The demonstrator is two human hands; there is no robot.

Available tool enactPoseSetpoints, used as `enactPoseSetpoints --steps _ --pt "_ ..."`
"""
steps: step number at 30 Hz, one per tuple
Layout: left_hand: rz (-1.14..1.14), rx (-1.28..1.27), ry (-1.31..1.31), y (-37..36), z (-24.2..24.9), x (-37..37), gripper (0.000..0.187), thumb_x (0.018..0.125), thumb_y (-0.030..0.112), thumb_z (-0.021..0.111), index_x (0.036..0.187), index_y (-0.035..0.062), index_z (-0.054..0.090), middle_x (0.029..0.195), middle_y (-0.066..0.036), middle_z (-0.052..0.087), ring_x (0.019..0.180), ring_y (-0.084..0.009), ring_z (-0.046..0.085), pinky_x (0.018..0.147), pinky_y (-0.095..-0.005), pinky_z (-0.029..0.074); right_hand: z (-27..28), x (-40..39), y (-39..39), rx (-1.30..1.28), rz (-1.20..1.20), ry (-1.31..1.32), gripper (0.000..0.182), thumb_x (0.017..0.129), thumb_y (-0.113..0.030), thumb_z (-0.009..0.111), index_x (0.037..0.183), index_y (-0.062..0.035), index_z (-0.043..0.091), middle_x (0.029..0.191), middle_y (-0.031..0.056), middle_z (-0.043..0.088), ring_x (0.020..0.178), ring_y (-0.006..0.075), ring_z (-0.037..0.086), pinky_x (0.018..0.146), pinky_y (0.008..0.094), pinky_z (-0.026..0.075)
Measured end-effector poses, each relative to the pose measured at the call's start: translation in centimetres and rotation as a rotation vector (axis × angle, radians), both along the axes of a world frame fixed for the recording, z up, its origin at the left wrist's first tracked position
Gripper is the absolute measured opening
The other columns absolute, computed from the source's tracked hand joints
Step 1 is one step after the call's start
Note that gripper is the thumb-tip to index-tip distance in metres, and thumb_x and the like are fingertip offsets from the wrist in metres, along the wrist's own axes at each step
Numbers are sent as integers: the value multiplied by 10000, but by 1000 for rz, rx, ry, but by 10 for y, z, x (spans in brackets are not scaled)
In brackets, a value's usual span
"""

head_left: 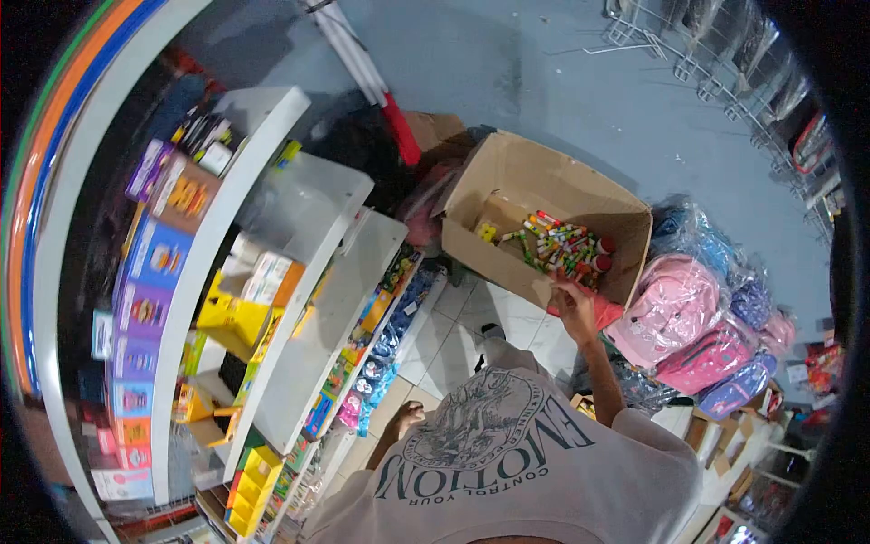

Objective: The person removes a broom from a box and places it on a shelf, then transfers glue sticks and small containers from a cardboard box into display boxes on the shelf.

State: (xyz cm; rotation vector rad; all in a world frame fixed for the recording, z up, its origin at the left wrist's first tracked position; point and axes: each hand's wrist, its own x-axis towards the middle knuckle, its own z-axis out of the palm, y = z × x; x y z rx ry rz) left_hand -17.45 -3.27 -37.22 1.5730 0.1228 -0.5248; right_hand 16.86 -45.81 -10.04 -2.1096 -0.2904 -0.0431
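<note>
A cardboard box (507, 258) stands open in front of me, tilted in my view. Inside lie many small colourful tubes (562, 245) with green, white, red and yellow parts, heaped toward its right side. A small yellow item (488, 232) lies apart from them, on the left. My right hand (573, 306) is at the near rim of the box, its bent fingers closed over the cardboard edge beside the tubes. Low by the shelves, my left hand (405, 420) hangs with curled fingers and nothing visible in them.
Shelves (308, 290) with boxed goods and yellow bins (254, 490) line my left. Plastic-wrapped pink backpacks (675, 304) are piled right of the box. A red-and-white pole (399, 127) leans behind it. Wire racks (689, 63) with hanging packets stand at upper right.
</note>
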Motion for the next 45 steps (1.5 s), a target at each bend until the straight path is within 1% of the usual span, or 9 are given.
enactPoseSetpoints --steps 1,5,8,11,17,19,36,42,45 --pt "232 -168 456 -8 8 -3 323 903 52 533 1226 51 522 1072 -49 628 965 -180 625 750 -336 529 1 10 -4 -30 -29 3 176 928 -117 570 1074 -51 643 758 80 660 671 152 629 607 295 501" --pt "406 -154 831 -10 -7 4 328 920 321 590 1215 186 543 1056 -43 634 868 -181 613 679 -351 502 -16 74 -11 128 -22 247 216 909 -142 588 1094 -41 639 783 94 675 733 212 662 671 331 525" --pt "524 -36 772 -22 25 21 342 912 327 615 1219 195 541 1028 -33 640 833 -174 612 639 -362 482 -76 128 -6 -165 143 -34 199 826 -83 617 1004 4 632 875 136 669 782 247 642 696 372 507" --pt "611 83 611 -43 72 27 353 911 323 630 1225 192 536 1006 -23 650 829 -164 616 630 -340 483 -183 185 8 -427 289 269 264 798 -128 630 1024 7 614 898 191 669 860 347 639 760 436 494" --pt "709 268 657 -84 107 2 325 932 307 603 1222 175 541 995 -21 669 843 -147 628 624 -314 496 -294 253 74 -463 426 -222 597 781 -239 707 1286 -31 466 1330 212 495 1114 407 544 872 487 459" --pt "774 223 682 -103 105 -26 332 935 298 594 1233 163 534 1002 -25 673 846 -156 633 627 -334 512 -232 255 102 -645 503 220 857 733 -303 775 1417 -52 323 1464 176 356 1238 406 457 978 463 439" --pt "790 63 1081 -202 145 -107 431 925 357 614 1289 167 481 1114 -92 648 978 -263 629 752 -441 525 -240 332 135 -366 769 875 661 871 -257 639 1446 -111 347 1445 131 408 1246 311 464 1037 418 405" --pt "728 311 781 -152 152 -51 345 938 294 619 1248 170 531 1031 -35 667 862 -135 620 657 -300 503 -256 309 118 -575 1009 104 687 851 -89 660 1454 -162 340 1454 121 397 1314 265 401 1106 378 355" --pt "731 346 651 -129 161 -19 362 939 294 621 1260 159 522 1037 -37 662 926 -153 623 684 -325 511 -274 301 103 195 692 928 604 906 -212 624 1445 -144 361 1432 109 422 1317 270 395 1110 404 346"
